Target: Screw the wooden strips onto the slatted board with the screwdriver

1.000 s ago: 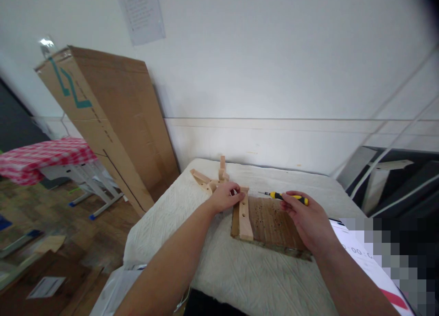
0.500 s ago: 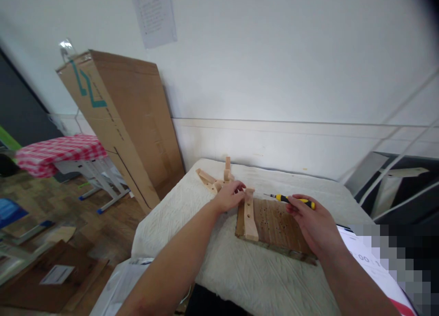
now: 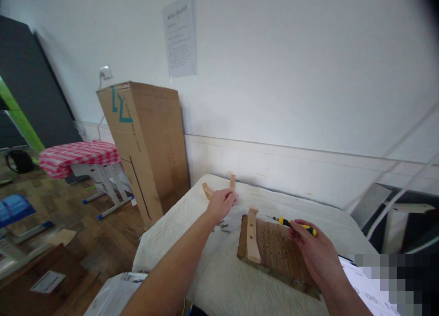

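A dark wooden board dotted with small holes lies on a white-covered table. A light wood strip with two holes lies along the board's left edge. My left hand reaches left of the strip, its fingers curled on a pile of light wooden pieces, one of which sticks up behind the fingers. Beside that hand, a few dark screws lie on the cloth. My right hand rests on the board's far right part and grips a yellow-and-black screwdriver, tip pointing left.
A tall cardboard box leans on the wall left of the table. Further left stands an ironing board with a red checked cover. A sheet of paper hangs on the wall. White papers lie at the table's right front.
My left hand has left the top end of the light strip and moved left and back to the wooden pieces. The screws now show on the cloth. The view has swung left.
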A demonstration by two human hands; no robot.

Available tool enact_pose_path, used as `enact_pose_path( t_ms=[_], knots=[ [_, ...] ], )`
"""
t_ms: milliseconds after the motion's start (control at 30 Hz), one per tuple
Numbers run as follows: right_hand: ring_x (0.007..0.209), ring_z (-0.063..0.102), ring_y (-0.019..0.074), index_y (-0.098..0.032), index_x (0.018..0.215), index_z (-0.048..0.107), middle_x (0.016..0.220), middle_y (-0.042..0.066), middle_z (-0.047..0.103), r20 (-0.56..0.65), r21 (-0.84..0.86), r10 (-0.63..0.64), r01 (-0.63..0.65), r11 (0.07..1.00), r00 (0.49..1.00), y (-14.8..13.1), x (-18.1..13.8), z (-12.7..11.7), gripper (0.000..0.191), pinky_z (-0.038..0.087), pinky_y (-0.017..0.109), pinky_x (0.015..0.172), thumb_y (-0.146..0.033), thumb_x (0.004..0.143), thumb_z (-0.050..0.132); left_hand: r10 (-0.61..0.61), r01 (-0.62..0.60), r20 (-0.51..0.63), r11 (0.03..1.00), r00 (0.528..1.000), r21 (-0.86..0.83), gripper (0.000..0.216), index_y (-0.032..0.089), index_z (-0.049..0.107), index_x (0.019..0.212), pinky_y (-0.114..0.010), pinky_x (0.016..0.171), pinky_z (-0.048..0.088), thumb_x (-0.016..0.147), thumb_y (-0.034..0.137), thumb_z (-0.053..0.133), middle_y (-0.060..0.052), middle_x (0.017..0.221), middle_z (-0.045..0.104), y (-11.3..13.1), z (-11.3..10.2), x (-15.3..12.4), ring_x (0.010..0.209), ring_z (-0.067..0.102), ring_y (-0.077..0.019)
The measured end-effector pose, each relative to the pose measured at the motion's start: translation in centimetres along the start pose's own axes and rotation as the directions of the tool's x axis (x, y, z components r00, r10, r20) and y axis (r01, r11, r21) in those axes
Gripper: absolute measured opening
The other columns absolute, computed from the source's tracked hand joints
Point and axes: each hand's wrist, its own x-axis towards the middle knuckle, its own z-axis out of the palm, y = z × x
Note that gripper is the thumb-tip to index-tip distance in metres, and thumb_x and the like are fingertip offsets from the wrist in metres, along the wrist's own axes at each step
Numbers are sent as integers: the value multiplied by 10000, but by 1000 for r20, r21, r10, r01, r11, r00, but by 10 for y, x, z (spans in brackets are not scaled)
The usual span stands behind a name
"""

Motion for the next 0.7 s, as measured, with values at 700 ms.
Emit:
enact_pose_path(
  t_ms=[700],
  knots=[
    [612, 613, 152, -212, 894, 648, 651, -29, 654, -7, -231, -96, 92, 969, 995, 2, 0, 4, 376, 467, 242, 560, -449, 623, 756, -133, -162, 479, 835, 868, 525, 162, 198, 738, 730, -325, 595, 459, 622, 299, 671, -93, 694, 684, -24, -13, -22, 669, 625, -248]
  ],
)
